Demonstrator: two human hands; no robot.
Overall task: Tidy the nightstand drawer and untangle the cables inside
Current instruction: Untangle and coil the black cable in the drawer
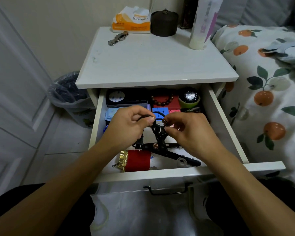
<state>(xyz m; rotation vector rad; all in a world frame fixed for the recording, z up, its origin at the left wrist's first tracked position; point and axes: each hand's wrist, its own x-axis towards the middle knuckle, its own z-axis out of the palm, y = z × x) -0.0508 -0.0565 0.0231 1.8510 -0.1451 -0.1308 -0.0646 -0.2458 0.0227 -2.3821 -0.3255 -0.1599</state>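
**Both hands on the cable knot, over the open drawer**

Left hand (129,124) and right hand (186,128) both pinch the tangled black cable (158,132), holding it up over the middle of the open drawer (177,172). Its plug (138,145) dangles under the left hand. Below, near the front, lie a red pouch (139,160) and a black hanger-looking thing (175,155). Far end: a bead bracelet (162,99) and a watch (189,96). Up top on the nightstand (152,62), tissues (131,21) and a white bottle (203,23).

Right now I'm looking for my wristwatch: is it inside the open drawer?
No, the metal-band wristwatch lies on the nightstand top, in front of the tissue pack.
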